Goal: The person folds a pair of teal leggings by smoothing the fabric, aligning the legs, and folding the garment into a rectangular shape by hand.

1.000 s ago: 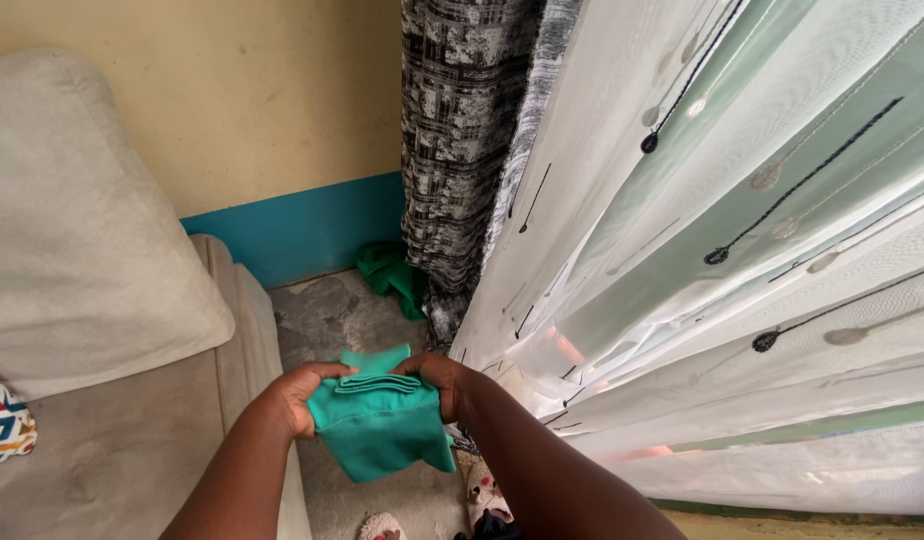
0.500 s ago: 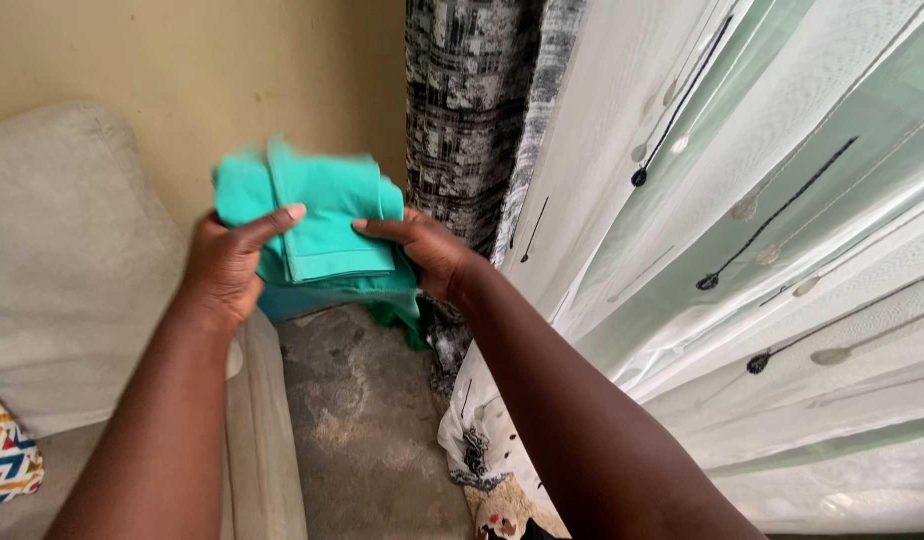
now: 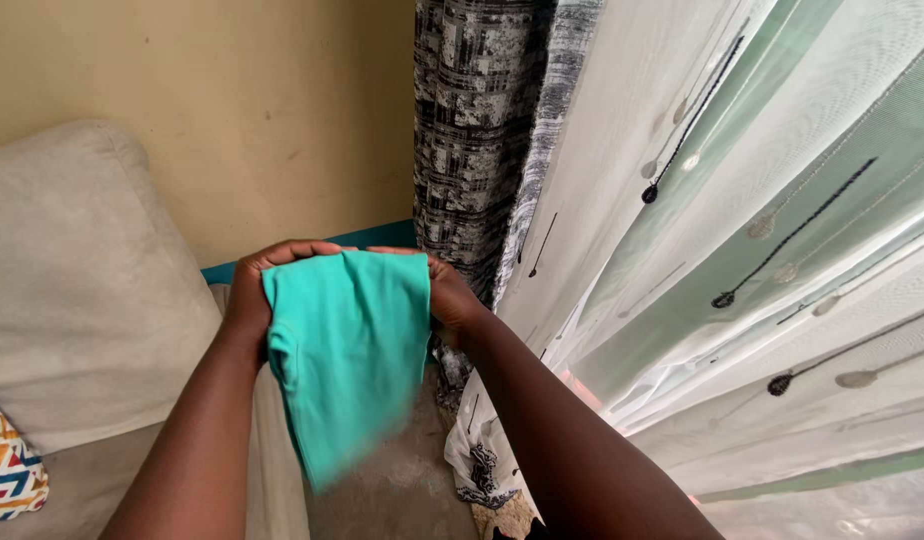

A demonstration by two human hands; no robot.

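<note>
Both forearms reach up from the bottom edge, and between the two hands hangs a green cloth. The left hand grips the cloth's upper left corner, fingers curled over the top edge and the thumb hidden behind the fabric. The right hand pinches the upper right corner, mostly covered by the cloth (only knuckles and fingertips show). The cloth is held in the air, its top edge stretched level from hand to hand, its body dropping down and narrowing to a blurred lower tip over the floor. Left of the arms sits a beige sofa with a big cushion and a patterned pillow at its left edge. Right of the arms falls a white sheer curtain. Beyond the hands hangs a grey patterned drape against a yellow wall.
</note>
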